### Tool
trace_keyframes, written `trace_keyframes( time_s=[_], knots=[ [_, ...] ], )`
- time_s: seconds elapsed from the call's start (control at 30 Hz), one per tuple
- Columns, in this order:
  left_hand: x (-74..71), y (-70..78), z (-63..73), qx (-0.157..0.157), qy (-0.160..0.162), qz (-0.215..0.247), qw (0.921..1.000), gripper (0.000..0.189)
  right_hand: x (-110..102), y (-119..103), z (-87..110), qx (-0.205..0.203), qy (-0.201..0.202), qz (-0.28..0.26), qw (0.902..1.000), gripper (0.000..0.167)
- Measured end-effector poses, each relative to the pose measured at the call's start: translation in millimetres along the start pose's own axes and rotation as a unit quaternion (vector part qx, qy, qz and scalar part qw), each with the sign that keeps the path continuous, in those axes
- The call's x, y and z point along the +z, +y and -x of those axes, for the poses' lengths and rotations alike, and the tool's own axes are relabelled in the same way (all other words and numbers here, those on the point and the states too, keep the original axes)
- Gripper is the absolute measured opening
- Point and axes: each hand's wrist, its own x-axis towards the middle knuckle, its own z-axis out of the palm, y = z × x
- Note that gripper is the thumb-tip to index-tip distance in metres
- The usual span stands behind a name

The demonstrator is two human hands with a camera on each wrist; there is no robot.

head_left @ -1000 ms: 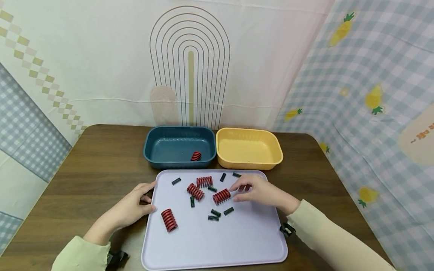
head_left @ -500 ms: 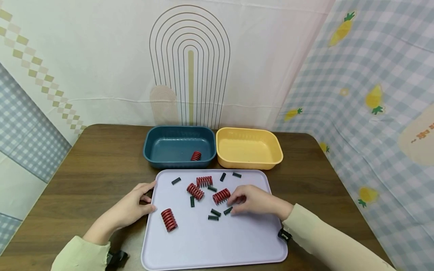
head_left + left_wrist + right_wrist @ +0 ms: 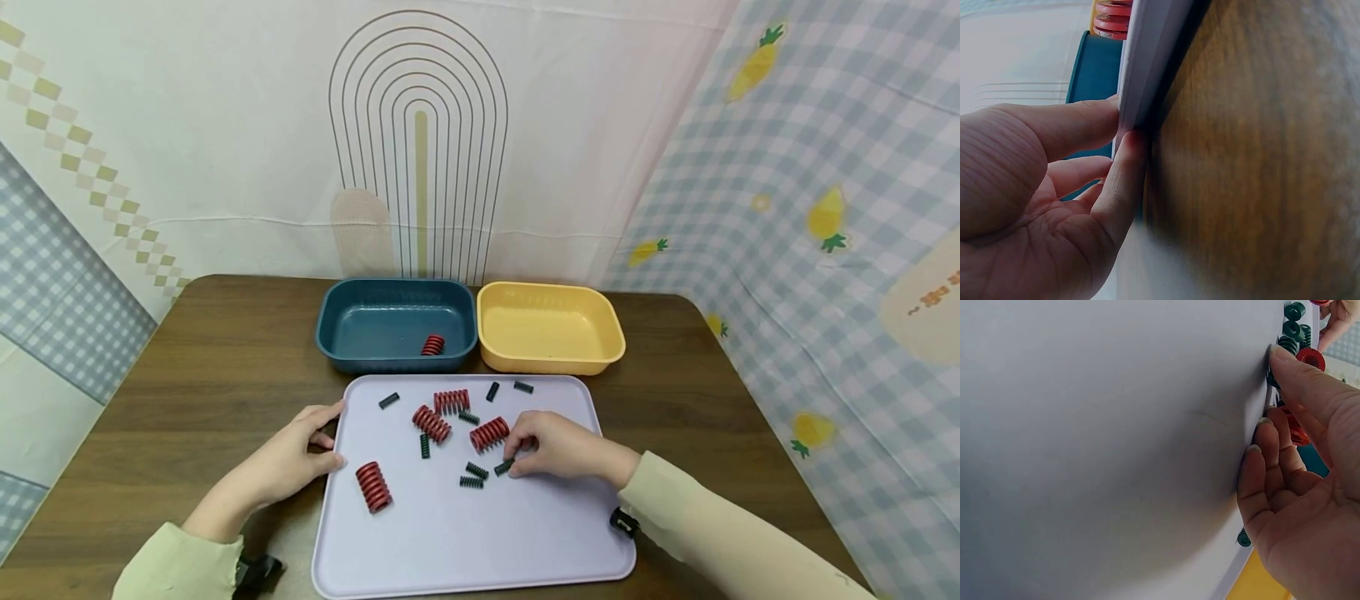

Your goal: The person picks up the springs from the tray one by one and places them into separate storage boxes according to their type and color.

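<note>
Head view: I record the right hand (image 3: pixel 562 444) pinching a green spring (image 3: pixel 501 469) at two o'clock from the centre of the tray (image 3: pixel 480 542), a red spring (image 3: pixel 490 434) at its eleven, and the left hand (image 3: pixel 285 458), fingers apart, touching the tray's rim at ten.

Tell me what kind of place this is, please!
Probably an indoor work corner: there's a wooden table, patterned cloth behind it, and a tray of springs on top.

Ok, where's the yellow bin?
In the head view, the yellow bin sits right of centre, beside the blue bin's right end and just beyond the tray.
</note>
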Motion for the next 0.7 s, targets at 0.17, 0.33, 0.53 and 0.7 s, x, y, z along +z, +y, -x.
trace_keyframes(
  time_s=[0.17, 0.33, 0.53, 0.7],
  knots=[
    [-0.1, 0.4, 0.3, -0.001, -0.001, 0.002, 1.0, 0.074, 1, 0, -0.1, 0.007, 0.0, 0.007, 1.0, 0.01],
    [-0.1, 0.0, 0.6, 0.0, 0.0, 0.006, 1.0, 0.074, -1, -2, 0.8, 0.017, 0.0, 0.018, 0.9997, 0.009],
    [-0.1, -1.8, 0.3, 0.002, 0.005, 0.0, 1.0, 0.074, -7, -4, 2.4, 0.018, 0.009, 0.01, 0.9998, 0.009],
    [0.0, -2.2, 0.1, 0.004, 0.003, 0.004, 1.0, 0.074, -19, -3, 5.0, 0.027, 0.032, -0.011, 0.9991, 0.007]
  ],
)
